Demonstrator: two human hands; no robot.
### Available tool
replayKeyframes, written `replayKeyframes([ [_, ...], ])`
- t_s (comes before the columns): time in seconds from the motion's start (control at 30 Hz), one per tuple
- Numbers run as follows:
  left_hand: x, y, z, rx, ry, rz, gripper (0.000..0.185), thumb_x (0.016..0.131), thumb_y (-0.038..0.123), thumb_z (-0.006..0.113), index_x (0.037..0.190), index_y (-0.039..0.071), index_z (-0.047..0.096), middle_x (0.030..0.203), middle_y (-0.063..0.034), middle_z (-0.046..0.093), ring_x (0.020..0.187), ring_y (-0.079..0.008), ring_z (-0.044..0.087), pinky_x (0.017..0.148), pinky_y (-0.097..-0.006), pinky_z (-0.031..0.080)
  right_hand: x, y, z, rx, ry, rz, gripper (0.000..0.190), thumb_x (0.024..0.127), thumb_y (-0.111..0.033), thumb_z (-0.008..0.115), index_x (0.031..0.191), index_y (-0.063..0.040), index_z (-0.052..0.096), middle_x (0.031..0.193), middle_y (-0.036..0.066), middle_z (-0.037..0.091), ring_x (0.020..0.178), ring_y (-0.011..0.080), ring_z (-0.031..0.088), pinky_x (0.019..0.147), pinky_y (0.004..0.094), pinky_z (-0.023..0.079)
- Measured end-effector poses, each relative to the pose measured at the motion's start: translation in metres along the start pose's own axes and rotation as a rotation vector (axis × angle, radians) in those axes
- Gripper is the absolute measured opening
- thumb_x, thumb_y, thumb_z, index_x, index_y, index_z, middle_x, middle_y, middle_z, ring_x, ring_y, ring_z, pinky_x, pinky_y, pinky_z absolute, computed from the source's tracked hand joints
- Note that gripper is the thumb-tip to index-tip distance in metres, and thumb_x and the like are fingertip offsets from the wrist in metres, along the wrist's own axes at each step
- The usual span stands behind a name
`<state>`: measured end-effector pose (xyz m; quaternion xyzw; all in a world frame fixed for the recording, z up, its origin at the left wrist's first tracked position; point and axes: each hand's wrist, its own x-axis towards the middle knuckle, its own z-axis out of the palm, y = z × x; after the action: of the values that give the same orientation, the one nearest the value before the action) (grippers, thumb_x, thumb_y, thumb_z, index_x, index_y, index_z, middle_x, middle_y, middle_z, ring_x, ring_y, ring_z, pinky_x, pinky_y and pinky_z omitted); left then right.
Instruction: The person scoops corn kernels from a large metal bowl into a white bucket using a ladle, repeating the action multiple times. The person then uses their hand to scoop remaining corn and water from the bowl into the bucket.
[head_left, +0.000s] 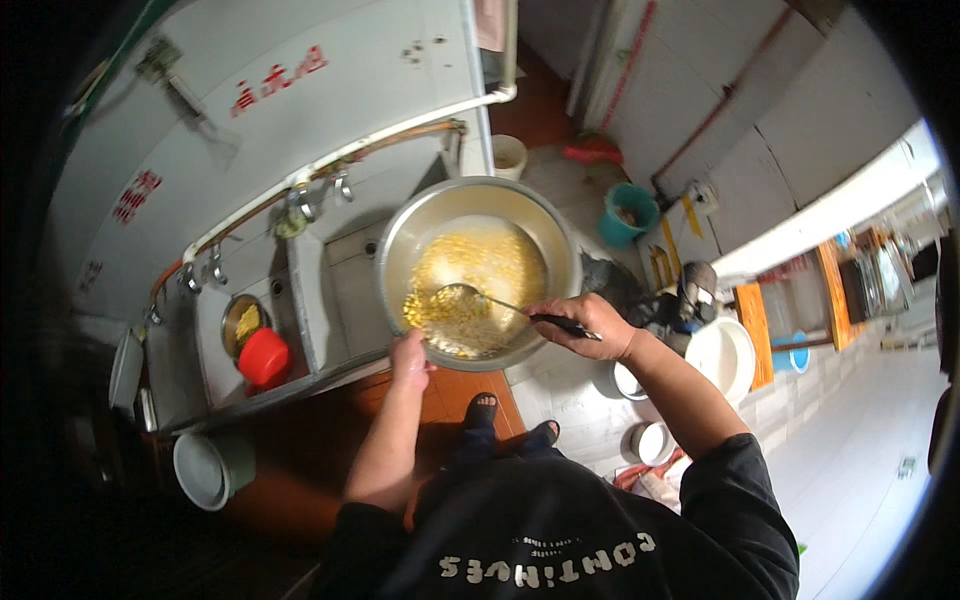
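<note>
A large metal basin (476, 196) stands before me at the end of the tiled sinks. Cloudy water in it holds many yellow kernels (487, 255), perhaps corn or beans. My left hand (411, 361) grips the near left rim of the basin. In my right hand (589, 326) is the black handle of a metal ladle (495, 300). The ladle's round head is down among the kernels on the near left side; whether it has holes, I cannot tell.
Left of the basin, a sink (352, 292) adjoins another with a metal bowl (229, 322) of yellow kernels and a red plastic container (265, 358). A lidded bucket (206, 472) stands on the floor at left. Rightward are a teal bucket (628, 216) and white tubs (724, 360).
</note>
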<state>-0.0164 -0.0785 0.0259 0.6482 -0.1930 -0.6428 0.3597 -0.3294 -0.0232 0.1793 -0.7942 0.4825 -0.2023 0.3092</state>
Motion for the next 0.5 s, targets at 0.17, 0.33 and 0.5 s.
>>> replayKeyframes([
  [0.17,0.007,-0.003,0.0,-0.028,0.027,-0.001,0.037,0.081,0.019,0.057,0.116,0.006,0.059,0.106,-0.0106,0.067,0.087,-0.0251,0.067,0.062,-0.0383,0.053,-0.06,-0.02,0.025,0.091,0.274,0.067,0.031,0.089,-0.026,0.064,0.112,-0.006,0.066,0.075,0.016,0.068,0.066,0.0305,0.068,0.062,0.0405,0.054],
  [0.33,0.019,0.001,-0.008,0.043,0.037,0.017,0.012,0.08,0.019,0.06,0.089,0.014,0.054,0.078,-0.0002,0.059,0.061,-0.0154,0.058,0.042,-0.0292,0.034,-0.09,-0.05,0.054,0.093,0.488,0.178,0.028,0.091,-0.027,0.059,0.11,-0.008,0.067,0.067,0.018,0.064,0.062,0.0355,0.064,0.059,0.0443,0.052],
  [0.5,0.033,0.0,-0.014,0.011,-0.006,0.031,0.01,0.081,0.021,0.06,0.086,0.015,0.054,0.075,0.001,0.06,0.055,-0.0148,0.055,0.041,-0.0282,0.032,-0.098,-0.059,0.063,0.151,0.479,0.236,0.029,0.092,-0.028,0.056,0.111,-0.008,0.066,0.069,0.019,0.064,0.064,0.0366,0.064,0.061,0.046,0.052],
])
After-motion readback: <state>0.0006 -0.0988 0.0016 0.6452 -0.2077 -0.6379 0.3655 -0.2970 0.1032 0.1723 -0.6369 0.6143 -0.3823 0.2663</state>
